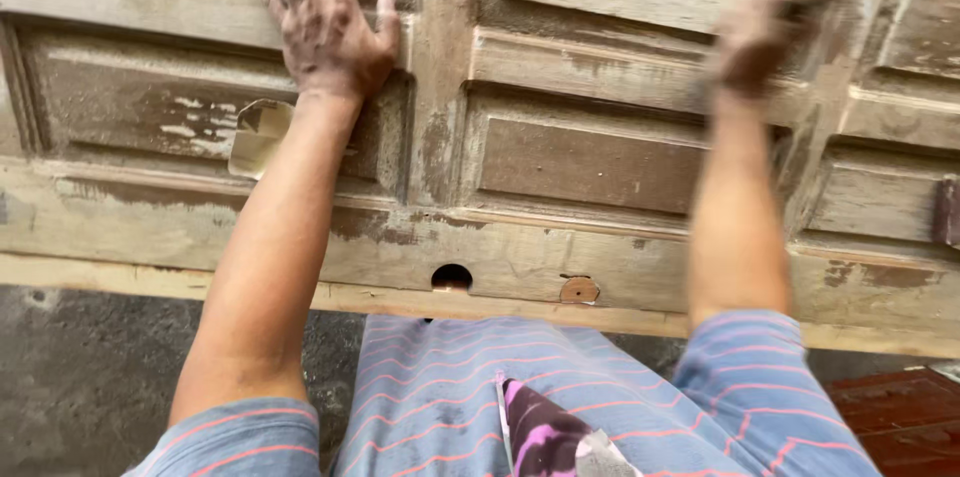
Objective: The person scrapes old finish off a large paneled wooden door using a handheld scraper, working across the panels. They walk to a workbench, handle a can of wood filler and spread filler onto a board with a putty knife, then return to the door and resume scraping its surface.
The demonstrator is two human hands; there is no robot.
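Head view: my left hand [328, 32] lies flat, grip spread, on the old panelled wooden door [560, 152], left of its centre stile [440, 67]. My right hand [765, 27], right of that stile, is blurred; its grip I cannot tell. I judge careless rubbing could gouge the moulding.

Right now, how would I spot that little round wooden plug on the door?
Find the old panelled wooden door lying flat, and follow its near edge rail. Right of the open round hole sits the plug: a reddish-brown disc filling its hole, while its neighbour gapes dark.
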